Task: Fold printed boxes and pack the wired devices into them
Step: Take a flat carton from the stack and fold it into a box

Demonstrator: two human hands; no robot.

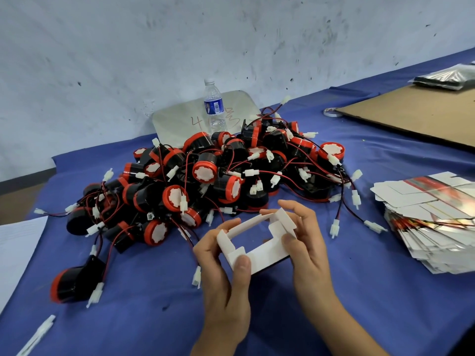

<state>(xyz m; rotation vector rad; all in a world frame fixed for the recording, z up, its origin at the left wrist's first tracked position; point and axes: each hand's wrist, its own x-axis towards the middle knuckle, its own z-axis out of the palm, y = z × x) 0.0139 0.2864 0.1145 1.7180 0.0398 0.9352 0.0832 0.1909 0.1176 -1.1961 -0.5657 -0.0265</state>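
Observation:
A small box (pixel 267 249), white on the inside, is held open above the blue table between both hands, its flaps standing up. My left hand (pixel 223 273) grips its left end, thumb on the near wall and fingers behind. My right hand (pixel 305 242) grips its right end, fingers curled over the far flap. Behind the box lies a big heap of black and red round devices (pixel 205 170) with red and black wires and white plugs. One such device (pixel 69 283) lies apart at the near left. A fanned stack of flat printed boxes (pixel 431 222) sits at the right.
A water bottle (pixel 214 106) stands in front of a grey tray (pixel 180 119) leaning on the wall. A brown cardboard sheet (pixel 416 114) and a tape roll (pixel 331 112) lie at the far right. White paper (pixel 15 250) covers the left edge. A loose white plug (pixel 38 332) lies near left.

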